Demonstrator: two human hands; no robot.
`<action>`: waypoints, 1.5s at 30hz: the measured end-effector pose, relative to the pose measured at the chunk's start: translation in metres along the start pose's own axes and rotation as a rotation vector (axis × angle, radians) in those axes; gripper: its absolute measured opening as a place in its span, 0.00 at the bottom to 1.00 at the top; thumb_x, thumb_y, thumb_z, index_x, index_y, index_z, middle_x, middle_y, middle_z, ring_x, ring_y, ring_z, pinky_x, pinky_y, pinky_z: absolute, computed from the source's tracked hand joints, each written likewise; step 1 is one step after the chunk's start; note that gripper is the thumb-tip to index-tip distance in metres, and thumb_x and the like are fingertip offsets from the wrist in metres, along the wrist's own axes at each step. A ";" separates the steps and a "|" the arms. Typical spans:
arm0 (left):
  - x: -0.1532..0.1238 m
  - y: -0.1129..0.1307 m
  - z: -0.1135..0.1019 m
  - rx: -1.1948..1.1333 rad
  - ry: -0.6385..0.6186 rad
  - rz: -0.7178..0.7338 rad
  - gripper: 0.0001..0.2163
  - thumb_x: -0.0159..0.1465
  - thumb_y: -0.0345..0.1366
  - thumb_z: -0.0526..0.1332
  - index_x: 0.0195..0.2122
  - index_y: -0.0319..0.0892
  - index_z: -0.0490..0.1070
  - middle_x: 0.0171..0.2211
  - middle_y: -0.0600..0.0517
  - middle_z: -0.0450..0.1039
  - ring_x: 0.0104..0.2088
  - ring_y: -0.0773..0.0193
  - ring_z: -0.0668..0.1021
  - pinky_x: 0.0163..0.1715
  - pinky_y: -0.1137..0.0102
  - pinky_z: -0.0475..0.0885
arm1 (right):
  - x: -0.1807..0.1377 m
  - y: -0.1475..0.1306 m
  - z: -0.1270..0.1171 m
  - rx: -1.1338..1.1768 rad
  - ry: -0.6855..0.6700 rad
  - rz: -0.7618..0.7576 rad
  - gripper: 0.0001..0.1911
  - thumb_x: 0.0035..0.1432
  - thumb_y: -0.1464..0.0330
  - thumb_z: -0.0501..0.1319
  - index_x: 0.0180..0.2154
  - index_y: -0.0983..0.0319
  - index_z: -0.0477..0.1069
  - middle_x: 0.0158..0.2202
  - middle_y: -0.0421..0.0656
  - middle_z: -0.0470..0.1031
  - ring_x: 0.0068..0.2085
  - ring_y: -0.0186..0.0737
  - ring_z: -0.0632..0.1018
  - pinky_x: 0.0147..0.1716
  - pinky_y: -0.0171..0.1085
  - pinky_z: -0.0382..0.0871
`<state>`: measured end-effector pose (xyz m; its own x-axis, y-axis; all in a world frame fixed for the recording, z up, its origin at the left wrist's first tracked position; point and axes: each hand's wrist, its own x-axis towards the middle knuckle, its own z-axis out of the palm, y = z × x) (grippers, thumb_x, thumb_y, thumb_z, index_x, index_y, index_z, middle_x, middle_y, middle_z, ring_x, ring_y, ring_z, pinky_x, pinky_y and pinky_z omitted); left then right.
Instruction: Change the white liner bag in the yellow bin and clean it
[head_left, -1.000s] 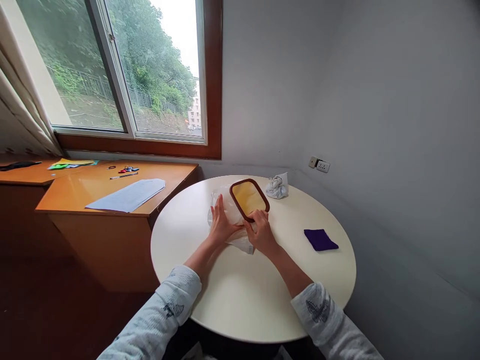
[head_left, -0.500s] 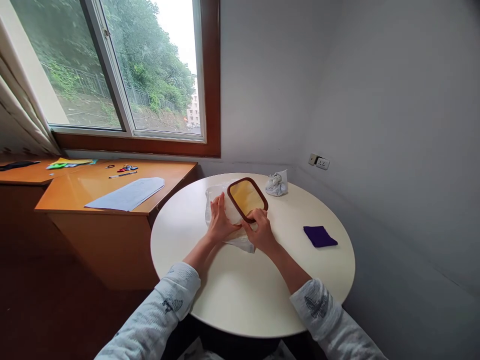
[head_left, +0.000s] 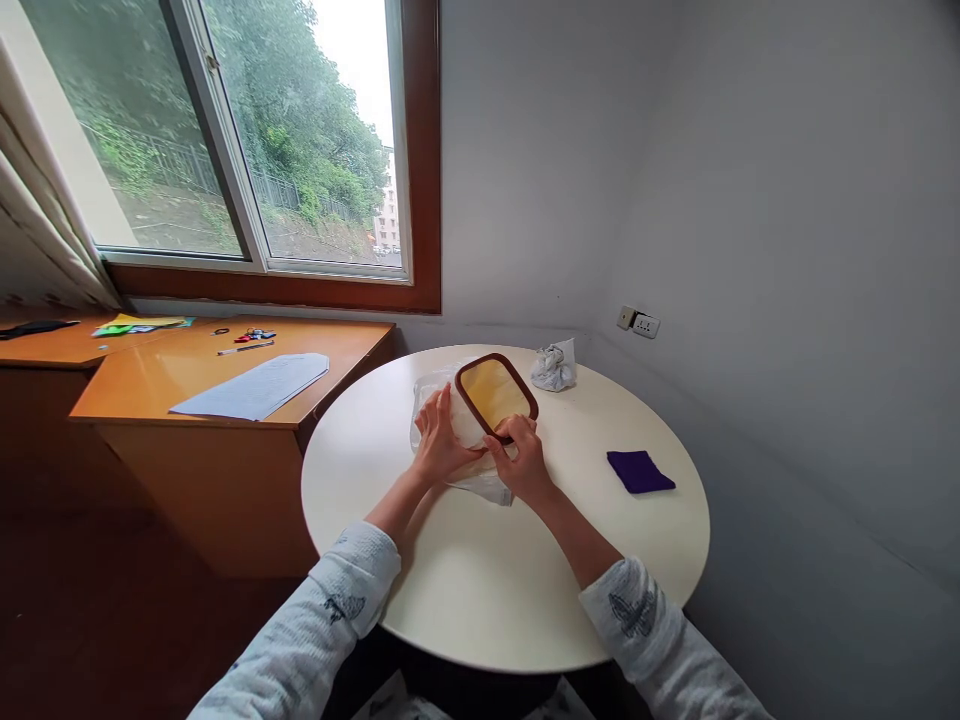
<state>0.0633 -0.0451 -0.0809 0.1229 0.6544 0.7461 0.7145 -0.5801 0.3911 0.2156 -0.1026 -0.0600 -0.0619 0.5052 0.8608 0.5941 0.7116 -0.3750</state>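
Holding the frame by its near edge, the right hand has its fingers curled narrow over the brown rim, and the frame's yellow face extends up and away from those fingertips. To the left of the frame, the left hand lies against the clear bag, its thumb wide of its fingers and pointing at the right thumb; whether it pinches any plastic I cannot tell. The bag spreads on the table beneath and beyond the left fingers, with a loose end showing just below both thumbs. Beyond the right fingertips, near the table's far edge, sits a crumpled white bundle. To the right of the right fingers, well apart, a purple cloth lies flat. Far to the left of the left fingers stands the desk, with papers and a pen on it
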 end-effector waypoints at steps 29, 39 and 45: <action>0.001 -0.004 -0.001 -0.009 -0.107 0.038 0.55 0.41 0.43 0.69 0.64 0.46 0.33 0.60 0.39 0.43 0.62 0.42 0.51 0.57 0.48 0.51 | 0.003 -0.004 -0.003 0.077 0.148 0.131 0.10 0.58 0.62 0.53 0.27 0.58 0.57 0.26 0.40 0.66 0.31 0.38 0.69 0.35 0.40 0.64; -0.001 -0.004 0.000 0.008 -0.082 0.050 0.57 0.38 0.45 0.71 0.64 0.46 0.35 0.60 0.38 0.44 0.60 0.40 0.53 0.56 0.48 0.53 | 0.008 0.030 -0.022 -0.185 0.275 0.065 0.09 0.61 0.65 0.52 0.28 0.58 0.58 0.26 0.40 0.65 0.31 0.39 0.67 0.39 0.42 0.60; 0.001 -0.003 0.001 0.000 -0.060 0.059 0.56 0.38 0.44 0.71 0.64 0.47 0.35 0.59 0.39 0.46 0.61 0.41 0.54 0.57 0.48 0.52 | 0.002 0.063 -0.034 -0.396 0.246 0.121 0.11 0.62 0.64 0.51 0.28 0.59 0.58 0.27 0.41 0.65 0.33 0.40 0.66 0.41 0.42 0.57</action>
<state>0.0622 -0.0427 -0.0820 0.2054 0.6469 0.7344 0.7047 -0.6185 0.3477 0.2802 -0.0731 -0.0700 0.1894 0.4084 0.8930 0.8480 0.3904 -0.3584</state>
